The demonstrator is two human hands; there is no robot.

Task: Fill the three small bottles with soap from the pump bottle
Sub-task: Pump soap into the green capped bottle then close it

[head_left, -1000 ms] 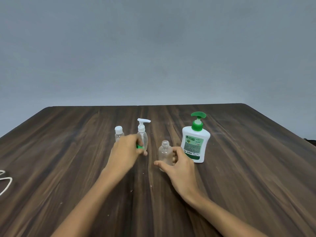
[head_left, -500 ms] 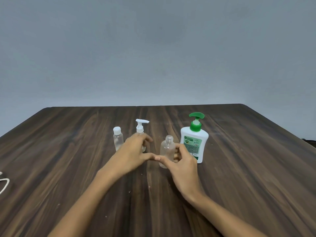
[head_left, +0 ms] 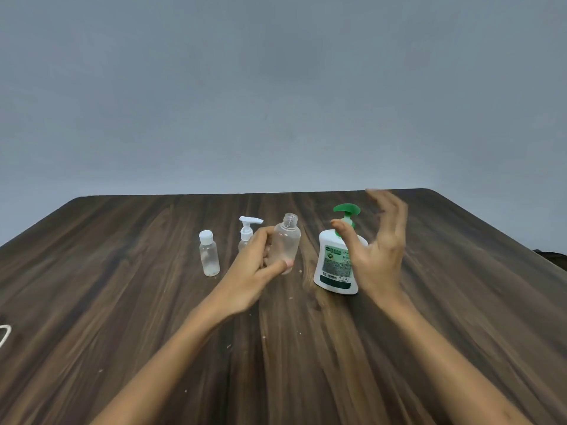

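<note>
Evidently uncapped bottle (head_left: 287, 240) being gripped by left hand (head_left: 254, 271) near pump bottle (head_left: 336, 265), mouth up for filling; right hand (head_left: 380, 250) being raised, fingers spread, nothing held.

A clear uncapped bottle (head_left: 287, 242) is gripped upright. Left of it stand a clear pump-topped bottle (head_left: 247, 232) and a white-capped one (head_left: 209, 253). The white, green-pumped soap bottle (head_left: 336, 262) stands right.
</note>
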